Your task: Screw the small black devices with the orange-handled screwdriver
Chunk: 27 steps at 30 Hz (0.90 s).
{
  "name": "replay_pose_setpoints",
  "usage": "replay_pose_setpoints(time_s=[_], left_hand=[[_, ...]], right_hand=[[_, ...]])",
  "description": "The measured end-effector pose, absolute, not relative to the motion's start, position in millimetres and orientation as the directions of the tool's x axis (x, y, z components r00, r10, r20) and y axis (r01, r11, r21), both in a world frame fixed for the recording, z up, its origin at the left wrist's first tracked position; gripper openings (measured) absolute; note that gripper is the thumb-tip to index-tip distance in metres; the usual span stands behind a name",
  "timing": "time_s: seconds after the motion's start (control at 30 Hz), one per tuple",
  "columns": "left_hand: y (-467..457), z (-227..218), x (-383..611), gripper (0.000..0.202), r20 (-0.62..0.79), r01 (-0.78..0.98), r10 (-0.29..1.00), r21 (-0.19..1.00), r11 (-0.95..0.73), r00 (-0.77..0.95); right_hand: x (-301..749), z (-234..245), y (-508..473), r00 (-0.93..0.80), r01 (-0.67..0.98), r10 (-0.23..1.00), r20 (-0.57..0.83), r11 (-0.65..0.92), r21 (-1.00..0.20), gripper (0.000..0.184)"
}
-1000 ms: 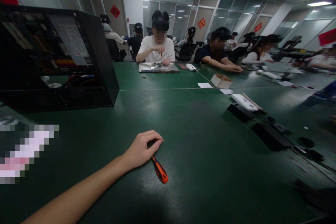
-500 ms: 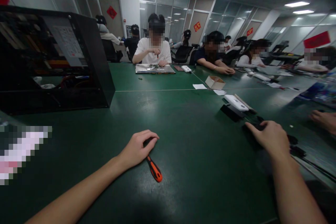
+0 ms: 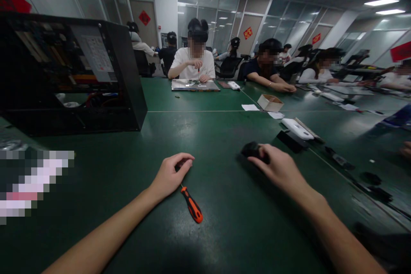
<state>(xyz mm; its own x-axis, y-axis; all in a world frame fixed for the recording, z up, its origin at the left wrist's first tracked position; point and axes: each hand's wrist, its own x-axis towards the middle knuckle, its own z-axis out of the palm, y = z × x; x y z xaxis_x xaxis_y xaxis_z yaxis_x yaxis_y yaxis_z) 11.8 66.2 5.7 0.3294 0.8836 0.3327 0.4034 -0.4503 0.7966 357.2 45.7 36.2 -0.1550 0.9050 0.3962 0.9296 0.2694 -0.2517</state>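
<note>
My left hand point(image 3: 171, 173) rests on the green table with its fingers curled and the thumb near the fingertips. Whatever may be inside that curl is hidden. A screwdriver point(image 3: 192, 205) with an orange and black handle lies just below it, its thin shaft running under the hand. On the right, my right hand point(image 3: 278, 160) is closed round a rounded black object point(image 3: 251, 150), blurred by motion and partly covered by the fingers. The object is low over the table or touching it; I cannot tell which.
An opened black computer case point(image 3: 125, 77) stands at the left. To the right are a white device point(image 3: 297, 128), a black flat piece point(image 3: 290, 140), cables point(image 3: 372, 188) and a small open box point(image 3: 270, 102). Across the table, a person in white point(image 3: 192, 62) works on a panel point(image 3: 195, 87).
My right hand has moved left across the table with the black object in it, away from the cables. My left hand and the screwdriver have hardly moved. The view has turned slightly left.
</note>
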Motion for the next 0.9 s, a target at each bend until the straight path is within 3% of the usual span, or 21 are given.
replay_pose_setpoints(time_s=[0.1, 0.17, 0.23, 0.3, 0.37, 0.43, 0.5, 0.63, 0.73, 0.83, 0.9], left_hand=[[68, 2, 9, 0.028, 0.327, 0.376, 0.902, 0.827, -0.418, 0.282], [68, 1, 8, 0.03, 0.336, 0.357, 0.904, 0.836, -0.416, 0.264], [69, 0, 7, 0.03, 0.343, 0.343, 0.903, 0.841, -0.418, 0.258], [69, 1, 6, 0.029, 0.34, 0.328, 0.902, 0.848, -0.416, 0.267], [69, 2, 5, 0.028, 0.324, 0.312, 0.901, 0.858, -0.408, 0.288], [69, 3, 5, 0.026, 0.311, 0.303, 0.895, 0.861, -0.408, 0.319], [69, 4, 5, 0.025, 0.307, 0.315, 0.88, 0.848, -0.426, 0.363], [66, 7, 6, 0.044, 0.314, 0.372, 0.828, 0.779, -0.504, 0.465], [65, 9, 8, 0.041, 0.3, 0.398, 0.801, 0.744, -0.536, 0.519], [64, 12, 9, 0.032, 0.29, 0.406, 0.79, 0.732, -0.547, 0.541], [63, 14, 10, 0.032, 0.288, 0.411, 0.789, 0.728, -0.549, 0.543]], right_hand=[[284, 34, 52, -0.486, 0.801, 0.839, 0.246, 0.54, -0.258, 0.023], [250, 30, 54, -0.598, 0.74, 0.778, 0.193, 0.629, -0.238, 0.022], [230, 23, 54, -0.648, 0.695, 0.724, 0.235, 0.689, -0.205, 0.022], [220, 15, 49, -0.672, 0.661, 0.643, 0.367, 0.745, -0.095, 0.017], [217, 8, 42, -0.736, 0.583, 0.478, 0.479, 0.807, 0.091, 0.012], [215, 6, 34, -0.821, 0.456, 0.303, 0.484, 0.858, 0.237, 0.015], [213, 8, 26, -0.884, 0.319, 0.173, 0.435, 0.902, 0.291, 0.015], [204, 14, 17, -0.925, 0.182, 0.076, 0.373, 0.949, 0.258, 0.017], [200, 16, 10, -0.916, 0.121, 0.045, 0.399, 0.978, 0.168, 0.017], [205, 21, 4, -0.851, 0.065, 0.064, 0.521, 0.998, -0.016, 0.015], [215, 27, 3, -0.754, 0.032, 0.133, 0.643, 0.986, -0.166, 0.028]])
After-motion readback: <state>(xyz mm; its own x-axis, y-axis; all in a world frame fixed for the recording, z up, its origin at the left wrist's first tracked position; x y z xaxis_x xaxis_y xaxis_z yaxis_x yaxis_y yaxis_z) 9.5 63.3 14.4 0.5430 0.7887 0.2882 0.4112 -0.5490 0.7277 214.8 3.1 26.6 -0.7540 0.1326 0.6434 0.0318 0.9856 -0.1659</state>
